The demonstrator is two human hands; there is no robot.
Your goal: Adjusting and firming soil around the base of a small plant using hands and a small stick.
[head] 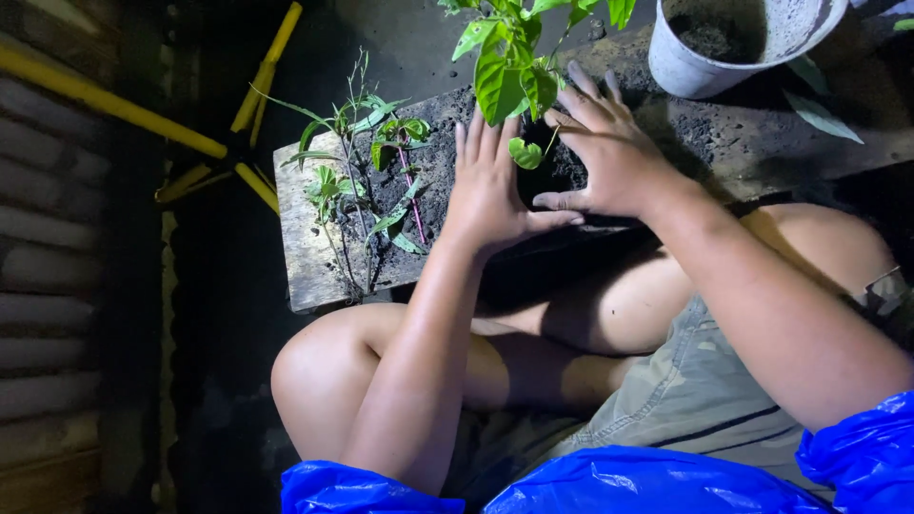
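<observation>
Two hands cup a dark soil ball (547, 171) on the bench (305, 257) — left hand (490, 190) pressed flat, fingers together; right hand (600, 157) curled over, fingers spread. The seedling (509, 67) rises between the fingertips; squeezing unevenly could crumble the soil or snap the stem — likely, I judge.
</observation>
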